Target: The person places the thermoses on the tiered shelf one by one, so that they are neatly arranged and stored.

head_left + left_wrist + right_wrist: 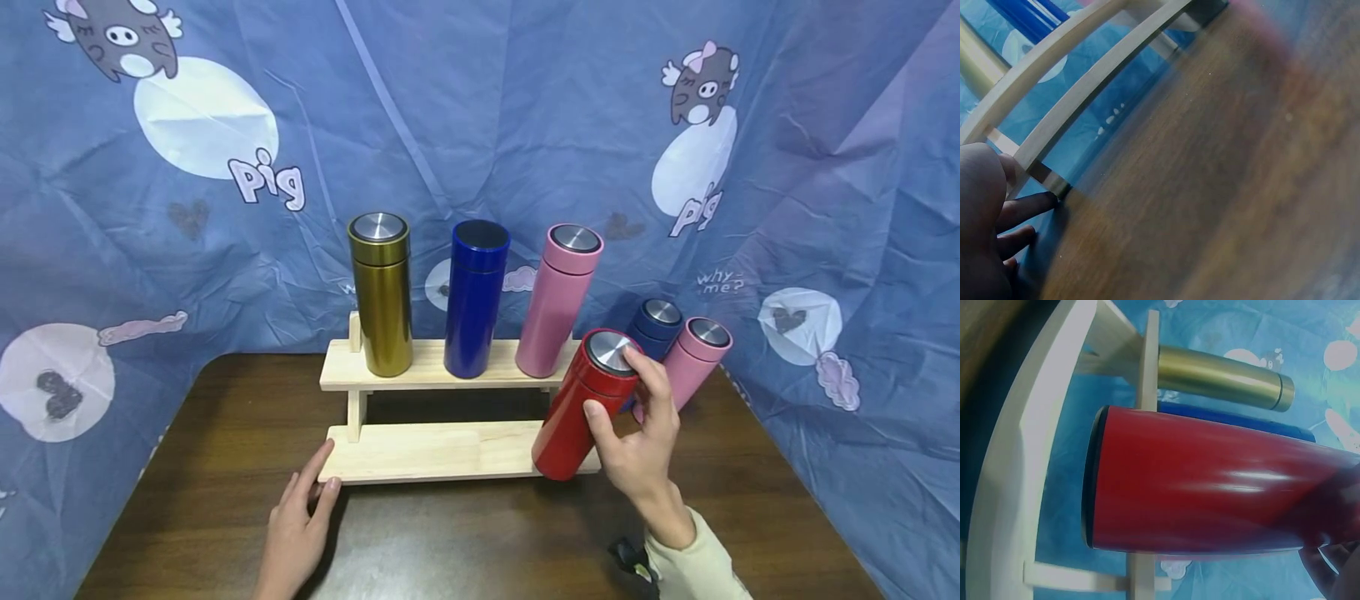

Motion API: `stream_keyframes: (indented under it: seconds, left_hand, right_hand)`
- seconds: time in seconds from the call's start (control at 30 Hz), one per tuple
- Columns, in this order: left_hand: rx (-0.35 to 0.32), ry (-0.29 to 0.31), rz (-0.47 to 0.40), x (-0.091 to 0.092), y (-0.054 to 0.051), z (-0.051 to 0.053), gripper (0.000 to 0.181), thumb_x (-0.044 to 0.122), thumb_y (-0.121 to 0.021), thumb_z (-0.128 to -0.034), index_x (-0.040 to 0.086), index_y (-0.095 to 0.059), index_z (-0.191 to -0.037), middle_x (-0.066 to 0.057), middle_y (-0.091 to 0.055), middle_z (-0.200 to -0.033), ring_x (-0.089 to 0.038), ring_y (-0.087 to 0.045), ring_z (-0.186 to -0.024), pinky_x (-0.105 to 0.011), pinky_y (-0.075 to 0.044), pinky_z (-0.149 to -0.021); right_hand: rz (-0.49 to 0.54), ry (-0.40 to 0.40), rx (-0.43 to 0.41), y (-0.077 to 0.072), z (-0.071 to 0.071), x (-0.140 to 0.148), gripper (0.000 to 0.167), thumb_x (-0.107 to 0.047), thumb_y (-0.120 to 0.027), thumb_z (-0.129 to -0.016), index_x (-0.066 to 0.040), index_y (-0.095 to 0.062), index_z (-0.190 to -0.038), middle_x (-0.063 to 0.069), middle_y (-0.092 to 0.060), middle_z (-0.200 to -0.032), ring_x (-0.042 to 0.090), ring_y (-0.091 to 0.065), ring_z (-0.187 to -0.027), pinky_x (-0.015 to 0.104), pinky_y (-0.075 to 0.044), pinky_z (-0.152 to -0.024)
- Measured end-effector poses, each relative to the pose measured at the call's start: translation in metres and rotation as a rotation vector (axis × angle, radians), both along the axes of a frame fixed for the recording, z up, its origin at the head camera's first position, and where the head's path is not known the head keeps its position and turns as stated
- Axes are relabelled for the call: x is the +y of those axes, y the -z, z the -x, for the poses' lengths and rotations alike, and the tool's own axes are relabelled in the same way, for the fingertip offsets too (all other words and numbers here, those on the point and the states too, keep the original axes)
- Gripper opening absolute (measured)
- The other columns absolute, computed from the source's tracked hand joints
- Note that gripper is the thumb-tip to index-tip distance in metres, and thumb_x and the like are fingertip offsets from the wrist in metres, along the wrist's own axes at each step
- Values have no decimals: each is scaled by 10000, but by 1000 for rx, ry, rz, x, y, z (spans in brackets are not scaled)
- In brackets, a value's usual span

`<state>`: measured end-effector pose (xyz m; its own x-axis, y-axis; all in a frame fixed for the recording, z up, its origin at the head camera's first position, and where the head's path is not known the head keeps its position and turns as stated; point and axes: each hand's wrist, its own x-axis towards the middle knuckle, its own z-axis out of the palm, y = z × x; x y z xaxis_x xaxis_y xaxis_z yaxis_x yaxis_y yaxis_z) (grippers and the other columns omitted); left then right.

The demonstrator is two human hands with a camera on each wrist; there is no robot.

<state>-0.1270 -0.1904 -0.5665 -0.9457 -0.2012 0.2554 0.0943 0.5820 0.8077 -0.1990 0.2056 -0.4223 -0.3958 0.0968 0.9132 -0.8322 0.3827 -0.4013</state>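
My right hand (645,442) grips a red bottle (573,417) near its silver-topped lid, thumb on the near side. The bottle leans, its base in front of the right end of the lower shelf (450,450); in the right wrist view a gap shows between the red bottle (1210,484) and the lower board (1013,462). At the lower shelf's left end, my left hand (296,529) holds the corner between thumb and fingers. Gold (386,308), blue (474,308) and pink (558,308) bottles stand on the upper shelf (431,367).
Behind the red bottle, right of the rack, are a dark blue bottle (656,325) and another pink bottle (693,358). A small black object (633,558) lies by my right sleeve. Blue printed cloth (465,108) hangs behind the brown table (450,542).
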Motion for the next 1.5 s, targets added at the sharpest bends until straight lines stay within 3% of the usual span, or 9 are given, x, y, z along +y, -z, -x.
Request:
stream_keyframes:
  seconds: [0.2, 0.5, 0.87, 1.03, 1.23, 1.5]
  left_hand:
    - [-18, -1, 2, 0, -1, 0, 515, 194, -635, -1139, 138, -544, -1642, -291, -746, -1313, -486, -706, -1268, -709, -319, -1293]
    - [-37, 6, -8, 0, -3, 0, 515, 207, -626, -1145, 122, -535, -1644, -303, -704, -1378, -504, -697, -1283, -742, -305, -1283]
    - [-21, 5, 3, 0, -1, 0, 516, 202, -632, -1142, 136, -540, -1645, -290, -748, -1308, -474, -700, -1278, -703, -315, -1296]
    - [-27, 5, 0, 0, -2, 0, 515, 198, -633, -1141, 126, -539, -1642, -299, -722, -1351, -475, -692, -1285, -714, -309, -1295]
    - [-29, 9, -5, 0, -2, 0, 512, 203, -630, -1142, 125, -540, -1640, -299, -712, -1369, -496, -689, -1291, -744, -307, -1281]
    - [-21, 7, -3, 0, -2, 0, 514, 205, -628, -1144, 123, -536, -1643, -308, -717, -1354, -505, -693, -1281, -743, -313, -1278]
  right_hand:
    - [5, -75, -15, -6, 1, -14, 697, -330, -819, -1001, 147, -555, -1435, 160, -683, -1307, 173, -701, -1195, 211, -607, -1006]
    - [-44, -115, -31, -9, 5, -38, 697, -415, -775, -1044, 112, -562, -1448, 327, -642, -1233, 176, -698, -1158, 205, -620, -959]
    - [-86, -147, -33, -8, 11, -65, 660, -401, -765, -1052, 85, -572, -1454, 299, -651, -1262, 218, -654, -1202, 226, -607, -1008]
    - [-83, -194, -62, -6, 10, -78, 650, -386, -752, -1062, 71, -553, -1479, 315, -626, -1335, 242, -657, -1235, 252, -601, -1052]
    - [-92, -208, -88, -5, 8, -93, 612, -416, -729, -1069, -4, -577, -1495, 259, -649, -1338, 272, -669, -1208, 260, -610, -1016]
    - [-127, -259, -63, -5, 8, -108, 592, -392, -730, -1073, -13, -580, -1502, 248, -656, -1328, 294, -658, -1217, 258, -614, -988]
